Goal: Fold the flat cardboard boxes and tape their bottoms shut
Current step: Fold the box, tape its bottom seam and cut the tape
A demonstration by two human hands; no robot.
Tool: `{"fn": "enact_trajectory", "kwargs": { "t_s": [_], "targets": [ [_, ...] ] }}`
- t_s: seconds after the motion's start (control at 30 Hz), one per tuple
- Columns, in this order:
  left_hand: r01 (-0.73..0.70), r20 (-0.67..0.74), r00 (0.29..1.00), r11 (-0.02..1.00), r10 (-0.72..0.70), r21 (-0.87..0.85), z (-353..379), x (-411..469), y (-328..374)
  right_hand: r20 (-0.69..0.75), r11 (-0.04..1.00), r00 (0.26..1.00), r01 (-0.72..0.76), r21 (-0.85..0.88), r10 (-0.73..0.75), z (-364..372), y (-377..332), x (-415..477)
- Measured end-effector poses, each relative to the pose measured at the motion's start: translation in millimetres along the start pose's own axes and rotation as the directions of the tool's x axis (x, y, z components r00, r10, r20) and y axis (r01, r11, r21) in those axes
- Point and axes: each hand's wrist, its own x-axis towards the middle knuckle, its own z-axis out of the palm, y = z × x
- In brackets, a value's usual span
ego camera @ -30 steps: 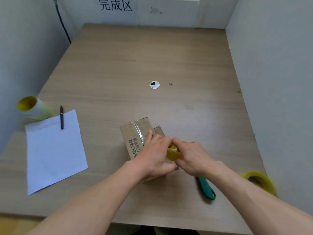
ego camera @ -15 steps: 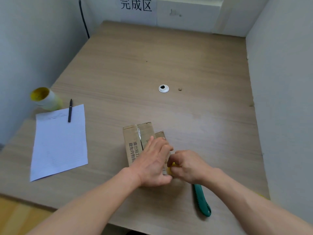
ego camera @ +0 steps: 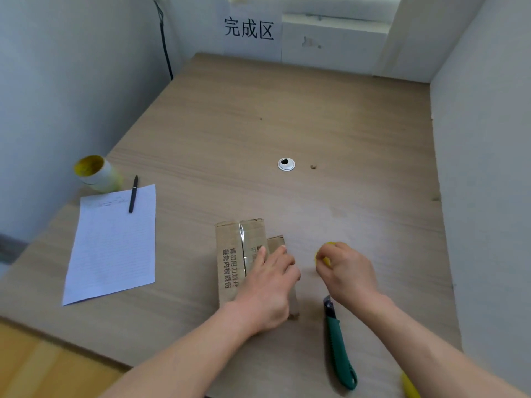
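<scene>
1. Your left hand (ego camera: 267, 280) lies palm down on the cardboard box (ego camera: 233, 254), just below the middle of the frame. Its fingers are straight and pressed flat on the top of the box, gripping nothing.
2. The box sits on the tabletop (ego camera: 287, 110). A strip of clear shiny tape (ego camera: 242, 239) runs along the seam on its top face, and a line of printed characters runs along the left of that seam. A narrower cardboard flap (ego camera: 276, 242) sticks out on the box's right side, touching your fingertips.
3. Your right hand (ego camera: 347, 271) is to the right of the box and apart from it. Its fingers are curled and pinch a small yellow piece (ego camera: 323, 255). Most of that piece is hidden under the fingers, so you cannot tell what it is.
4. A green box cutter (ego camera: 339, 346) lies on the tabletop at the lower right, just below your right wrist, with its blade end pointing up the frame.
5. Part of a yellow roll (ego camera: 409, 386) shows at the bottom right edge.
6. At the left, a sheet of lined paper (ego camera: 112, 242) lies flat with a black pen (ego camera: 133, 193) across its top edge. A white roll with a yellow inside (ego camera: 96, 173) lies just above the sheet's upper left corner.
7. A round white grommet (ego camera: 286, 164) sits in the tabletop near the centre of the frame. A sign with three characters (ego camera: 248, 30) hangs on the back wall at the top.
</scene>
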Motion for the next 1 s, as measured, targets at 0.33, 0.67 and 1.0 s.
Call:
{"fn": "enact_trajectory", "kwargs": {
  "t_s": [0.33, 0.67, 1.0],
  "targets": [
    [0.123, -0.146, 0.984, 0.978, -0.099, 0.17, -43, 0, -66, -0.135, 0.958, 0.956, -0.238, 0.158, 0.259, 2, 1, -20],
    [-0.003, 0.19, 0.981, 0.967, -0.047, 0.255, -60, 28, -111, -0.237, 0.926, 0.903, -0.312, 0.213, 0.359, 3, -22, -28],
    [0.08, 0.091, 0.992, 0.995, -0.084, 0.056, -61, 40, -89, -0.283, 0.93, 0.89, -0.311, 0.195, 0.357, 2, -39, -35]
  ]
}}
